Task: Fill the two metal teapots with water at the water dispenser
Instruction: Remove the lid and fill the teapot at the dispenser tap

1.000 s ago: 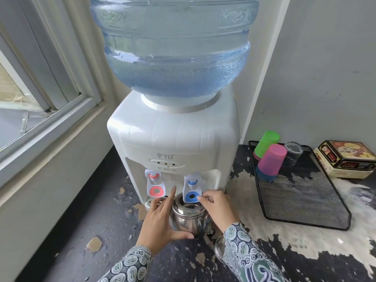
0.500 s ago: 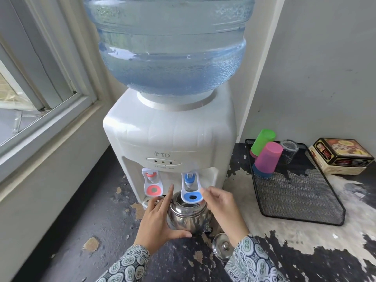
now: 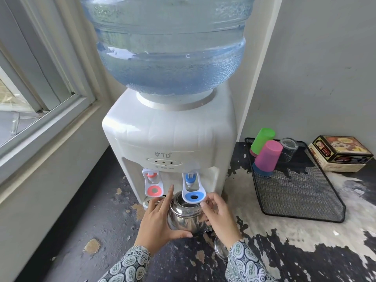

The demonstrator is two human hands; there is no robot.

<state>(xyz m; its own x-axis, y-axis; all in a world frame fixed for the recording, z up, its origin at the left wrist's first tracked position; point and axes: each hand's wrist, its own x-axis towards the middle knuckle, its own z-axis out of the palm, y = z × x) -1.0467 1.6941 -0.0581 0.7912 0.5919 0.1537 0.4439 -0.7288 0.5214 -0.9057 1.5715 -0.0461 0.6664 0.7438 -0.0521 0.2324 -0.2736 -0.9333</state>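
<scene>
Now teapot (image 3: 186, 217) upright, mouth up, under blue tap (image 3: 193, 191); L hand (image 3: 156, 222) cups it, R fingers (image 3: 209, 202) spread.

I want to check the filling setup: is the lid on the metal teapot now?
No, the metal teapot stands open under the blue tap, and its lid lies on the counter by the right sleeve.

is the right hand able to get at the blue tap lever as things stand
Probably yes. The right hand has its fingertips right beside the blue tap lever, above the open teapot, with nothing between them. The left hand holds the teapot from the other side.
</scene>
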